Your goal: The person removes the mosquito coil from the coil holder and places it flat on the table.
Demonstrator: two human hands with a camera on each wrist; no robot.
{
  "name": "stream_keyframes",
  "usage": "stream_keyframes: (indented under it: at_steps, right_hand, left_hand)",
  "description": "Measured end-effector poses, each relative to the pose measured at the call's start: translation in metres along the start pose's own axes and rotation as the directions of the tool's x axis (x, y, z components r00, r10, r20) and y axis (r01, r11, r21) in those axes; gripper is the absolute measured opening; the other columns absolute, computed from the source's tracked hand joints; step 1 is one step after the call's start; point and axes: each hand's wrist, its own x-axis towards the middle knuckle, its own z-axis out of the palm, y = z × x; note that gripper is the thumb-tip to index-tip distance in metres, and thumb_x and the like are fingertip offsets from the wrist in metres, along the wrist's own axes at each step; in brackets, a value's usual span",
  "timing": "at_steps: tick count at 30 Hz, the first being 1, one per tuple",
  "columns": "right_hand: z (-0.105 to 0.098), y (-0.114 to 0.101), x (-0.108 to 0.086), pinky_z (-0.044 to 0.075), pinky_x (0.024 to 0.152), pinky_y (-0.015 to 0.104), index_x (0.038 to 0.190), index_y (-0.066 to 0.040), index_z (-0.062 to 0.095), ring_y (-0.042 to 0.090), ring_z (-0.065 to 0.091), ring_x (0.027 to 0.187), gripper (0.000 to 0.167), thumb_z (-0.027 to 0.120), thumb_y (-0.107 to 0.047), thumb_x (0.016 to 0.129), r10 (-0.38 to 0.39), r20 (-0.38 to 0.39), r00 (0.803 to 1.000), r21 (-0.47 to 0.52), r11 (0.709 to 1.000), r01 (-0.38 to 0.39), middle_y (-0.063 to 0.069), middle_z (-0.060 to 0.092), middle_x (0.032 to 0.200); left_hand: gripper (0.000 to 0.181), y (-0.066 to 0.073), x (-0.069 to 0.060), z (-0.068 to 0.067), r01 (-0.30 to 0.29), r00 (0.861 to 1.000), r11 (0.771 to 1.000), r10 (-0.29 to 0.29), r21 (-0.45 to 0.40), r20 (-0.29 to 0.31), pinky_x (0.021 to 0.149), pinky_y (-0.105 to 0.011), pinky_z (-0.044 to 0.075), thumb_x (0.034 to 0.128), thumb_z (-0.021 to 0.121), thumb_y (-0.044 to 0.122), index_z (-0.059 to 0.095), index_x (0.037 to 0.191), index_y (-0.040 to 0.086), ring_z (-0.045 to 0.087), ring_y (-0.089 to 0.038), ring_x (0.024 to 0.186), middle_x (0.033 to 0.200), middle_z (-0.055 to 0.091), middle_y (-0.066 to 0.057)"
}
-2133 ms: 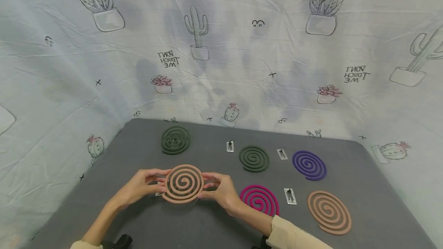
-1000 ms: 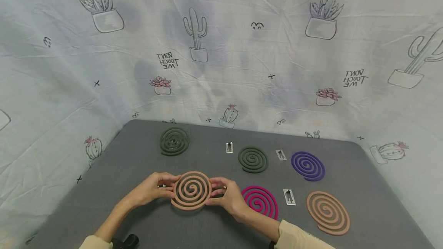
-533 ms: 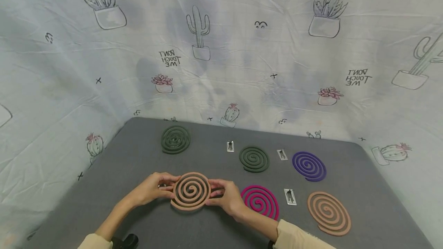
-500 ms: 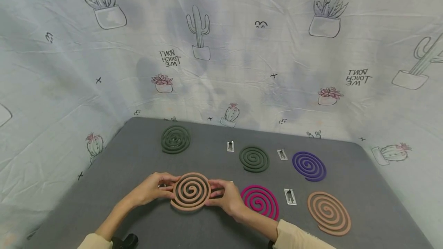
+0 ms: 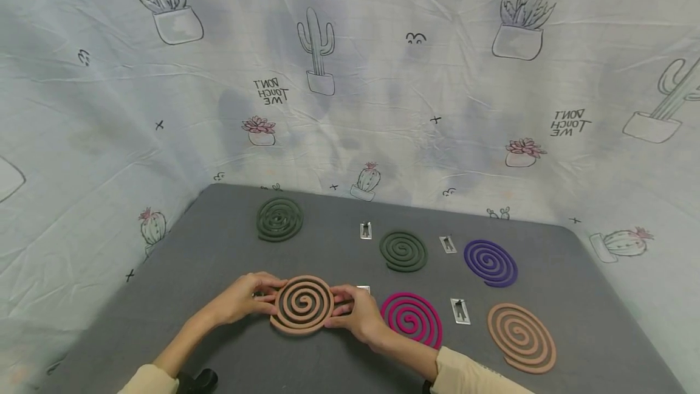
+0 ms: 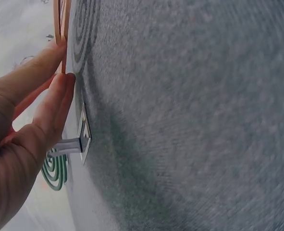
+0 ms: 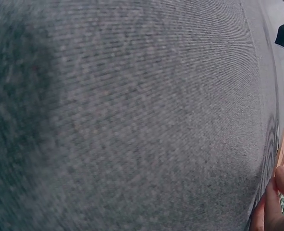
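Both hands hold a tan mosquito coil (image 5: 304,304) by opposite edges, above the grey table (image 5: 262,369). Thumb and fingers of my left hand (image 5: 248,300) pinch its left edge; my right hand (image 5: 358,315) pinches the right edge. Seen edge-on in the left wrist view, the coil (image 6: 61,24) shows two thin layers, and its shadow falls on the cloth below. Under the left hand a small metal coil stand (image 6: 85,137) rests on the table. Another metal stand (image 5: 363,288) is mostly hidden behind the right hand.
Dark green coils (image 5: 279,219) lie at the back left, another green coil (image 5: 403,251) back centre. A purple coil (image 5: 490,263), a tan coil (image 5: 522,338) and a pink coil (image 5: 412,321) lie on the right. Metal stands (image 5: 460,311) sit between them. A printed curtain (image 5: 350,78) surrounds the table.
Compared with two seconds ago, both hands have shifted right and nearer with the tan coil. Over the last second they have stayed almost still, the coil tipping slightly flatter.
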Motion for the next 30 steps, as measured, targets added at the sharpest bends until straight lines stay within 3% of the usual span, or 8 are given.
stream_keyframes:
  at_steps: [11, 24, 30]
  right_hand:
    - [0.001, -0.001, -0.001, 0.065, 0.071, 0.023, 0.126, 0.017, 0.069, 0.025, 0.079, 0.086, 0.055, 0.089, 0.022, 0.074, 0.0, -0.009, 1.0, -0.019, 1.0, 0.0, 0.013, 0.075, 0.102]
    - [-0.002, 0.0, 0.002, 0.067, 0.069, 0.025, 0.128, 0.016, 0.07, 0.027, 0.081, 0.085, 0.059, 0.091, 0.021, 0.073, 0.007, 0.012, 1.0, -0.059, 0.998, -0.006, 0.011, 0.076, 0.098]
    - [-0.003, 0.0, 0.003, 0.066, 0.068, 0.023, 0.127, 0.015, 0.072, 0.025, 0.08, 0.084, 0.058, 0.092, 0.019, 0.073, -0.026, 0.019, 0.999, -0.079, 0.996, 0.028, 0.011, 0.076, 0.096]
  left_hand:
    - [0.055, 0.007, 0.004, 0.004, 0.05, 0.999, 0.996, -0.049, 0.067, -0.007, 0.092, -0.033, 0.068, 0.086, 0.087, -0.006, 0.065, 0.133, -0.022, 0.074, -0.037, 0.105, 0.123, 0.07, -0.033]
    - [0.055, 0.014, 0.006, 0.006, 0.105, 0.994, 0.989, -0.102, 0.103, -0.028, 0.093, -0.037, 0.068, 0.0843, 0.088, -0.007, 0.067, 0.133, -0.02, 0.071, -0.032, 0.105, 0.119, 0.07, -0.025]
    - [0.058, 0.013, 0.004, 0.008, 0.102, 0.995, 0.992, -0.1, 0.076, -0.022, 0.097, -0.037, 0.066, 0.0836, 0.089, -0.007, 0.065, 0.135, -0.02, 0.071, -0.038, 0.11, 0.122, 0.069, -0.026]
